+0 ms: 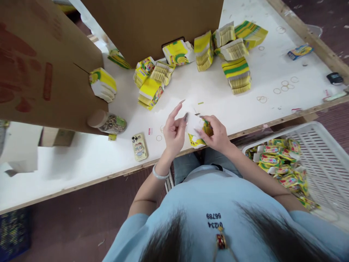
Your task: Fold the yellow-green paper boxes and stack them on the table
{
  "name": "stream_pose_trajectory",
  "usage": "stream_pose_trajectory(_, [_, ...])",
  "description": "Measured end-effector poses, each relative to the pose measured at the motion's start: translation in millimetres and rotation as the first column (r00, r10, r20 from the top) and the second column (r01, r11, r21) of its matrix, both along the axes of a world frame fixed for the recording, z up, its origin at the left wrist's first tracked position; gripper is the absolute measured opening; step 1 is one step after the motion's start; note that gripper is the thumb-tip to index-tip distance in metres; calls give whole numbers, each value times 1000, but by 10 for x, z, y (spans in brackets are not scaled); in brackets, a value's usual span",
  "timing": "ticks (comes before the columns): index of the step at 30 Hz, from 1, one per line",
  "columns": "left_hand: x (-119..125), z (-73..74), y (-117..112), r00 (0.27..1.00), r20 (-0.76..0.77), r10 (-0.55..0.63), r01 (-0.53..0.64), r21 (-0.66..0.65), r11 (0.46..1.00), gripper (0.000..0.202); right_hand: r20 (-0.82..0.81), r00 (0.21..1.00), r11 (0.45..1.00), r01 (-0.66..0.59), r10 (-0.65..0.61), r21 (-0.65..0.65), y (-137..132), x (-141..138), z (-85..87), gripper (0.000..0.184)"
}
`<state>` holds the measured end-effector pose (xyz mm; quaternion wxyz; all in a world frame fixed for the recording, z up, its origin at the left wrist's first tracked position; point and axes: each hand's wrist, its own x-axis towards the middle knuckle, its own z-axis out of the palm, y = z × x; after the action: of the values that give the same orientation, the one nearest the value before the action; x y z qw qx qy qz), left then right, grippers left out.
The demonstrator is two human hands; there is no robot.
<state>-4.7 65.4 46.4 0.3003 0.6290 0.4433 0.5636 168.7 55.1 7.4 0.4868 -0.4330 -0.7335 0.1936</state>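
Note:
My right hand (216, 135) grips a small carton (194, 125) near the table's front edge; its white inner side and some yellow-green print show, and my fingers cover part of it. Beside the carton's left edge is my left hand (175, 133), index finger stretched out and thumb apart from it. The thumb tip is close to the white card; whether it touches I cannot tell. Further back lie bundles of flat yellow cartons (151, 92), with more stacks (236, 76) to the right.
Tall brown cardboard boxes (152, 25) stand at the back and left. A phone (140, 147) and a jar (113, 123) lie left of my hands. Rubber bands (285, 85) and a blue-yellow box (300, 52) are at right. A white basket (321, 145) holds several filled packs below the edge.

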Motion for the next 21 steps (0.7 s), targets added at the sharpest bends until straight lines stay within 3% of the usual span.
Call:
stream_pose_trajectory(6, [13, -75, -51, 997, -31, -64, 64, -1, 998, 53, 7, 1000, 991, 3, -2, -133, -112, 31, 2, 46])
stream_pose_trajectory(9, [87, -159, -167, 965, -86, -247, 247, -15, 969, 92, -55, 997, 991, 41, -49, -125, -161, 27, 94, 46])
stream_pose_trajectory(11, [160, -250, -281, 911, -125, -393, 387, -73, 919, 105, -95, 990, 990, 95, -105, -103, -197, -12, 160, 46])
stream_pose_trajectory(14, [262, -390, -430, 863, -69, -501, 485, -168, 858, 87, -159, 979, 982, 103, -128, -159, -245, -89, 221, 47])
stream_pose_trajectory(16, [305, -458, -487, 886, 14, -463, 458, -181, 870, 76, -209, 971, 968, 65, -117, -241, -269, -116, 229, 47])
stream_pose_trajectory(19, [337, -498, -540, 944, 137, -300, 327, -259, 909, 61, -286, 945, 931, 48, -159, -361, -300, -105, 199, 44])
stream_pose_trajectory(21, [347, -485, -584, 954, 214, -210, 276, -354, 893, 53, -361, 910, 893, 21, -203, -449, -333, -85, 161, 39])
